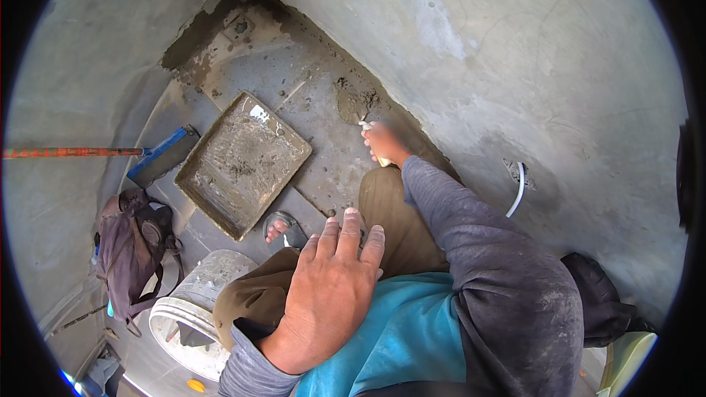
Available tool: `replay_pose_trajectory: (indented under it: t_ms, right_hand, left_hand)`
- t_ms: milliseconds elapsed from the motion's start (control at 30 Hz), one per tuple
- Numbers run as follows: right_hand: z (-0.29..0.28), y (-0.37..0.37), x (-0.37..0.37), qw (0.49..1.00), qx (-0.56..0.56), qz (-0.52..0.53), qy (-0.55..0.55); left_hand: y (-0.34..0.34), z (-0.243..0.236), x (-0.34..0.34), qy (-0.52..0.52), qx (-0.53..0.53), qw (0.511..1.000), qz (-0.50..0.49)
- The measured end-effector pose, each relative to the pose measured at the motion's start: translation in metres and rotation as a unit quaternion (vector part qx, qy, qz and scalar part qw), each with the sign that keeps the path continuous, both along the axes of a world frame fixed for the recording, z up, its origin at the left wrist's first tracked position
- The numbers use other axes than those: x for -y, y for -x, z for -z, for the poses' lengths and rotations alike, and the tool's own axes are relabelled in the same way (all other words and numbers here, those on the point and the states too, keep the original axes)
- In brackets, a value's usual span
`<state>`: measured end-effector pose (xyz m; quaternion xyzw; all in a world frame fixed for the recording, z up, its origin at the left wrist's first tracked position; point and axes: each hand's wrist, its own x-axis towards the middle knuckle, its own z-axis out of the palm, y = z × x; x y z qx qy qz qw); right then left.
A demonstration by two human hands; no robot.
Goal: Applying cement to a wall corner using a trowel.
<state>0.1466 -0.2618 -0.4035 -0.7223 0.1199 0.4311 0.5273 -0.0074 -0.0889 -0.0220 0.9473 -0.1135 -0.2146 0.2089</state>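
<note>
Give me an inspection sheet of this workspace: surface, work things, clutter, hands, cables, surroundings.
Surface: gray tiled floor, smeared, with lumps of mortar near the right-hand wall.
Work things: mortar-coated trowel; shallow rectangular tray with mortar residue inside.
Clutter: dark backpack and dirty white bucket on the left; long-handled blue squeegee or scraper beside the tray.
Hands: right hand grips the trowel's handle; left hand is empty, fingers extended, in front of the lap.
Cables: white cable or conduit end protruding from the right-hand wall; which one is unclear.
Surroundings: gray walls close by on both sides; sandaled foot near the tray.
</note>
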Motion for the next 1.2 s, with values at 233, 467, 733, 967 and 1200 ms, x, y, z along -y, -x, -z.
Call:
replay_pose_trajectory:
  t_ms: [233,467,733,967,1200]
  right_hand:
    - [-0.006,0.004,0.049,0.997,0.010,-0.027,0.076]
    - [0.017,0.024,0.082,0.909,0.315,-0.126,0.241]
    - [-0.090,0.056,-0.004,0.864,0.361,-0.243,0.255]
    - [-0.073,0.073,-0.078,0.800,0.480,-0.320,0.168]
    - [-0.020,0.001,-0.074,0.999,-0.010,-0.040,-0.001]
  left_hand:
    - [0.003,0.002,-0.001,-0.013,0.005,1.000,0.009]
    - [0.011,0.002,0.001,-0.003,0.019,1.000,0.006]
    - [0.035,0.003,-0.002,-0.035,0.055,0.998,-0.023]
    - [0.047,-0.001,0.001,-0.032,0.087,0.995,-0.041]
    - [0.058,-0.005,0.002,-0.036,0.084,0.995,-0.040]
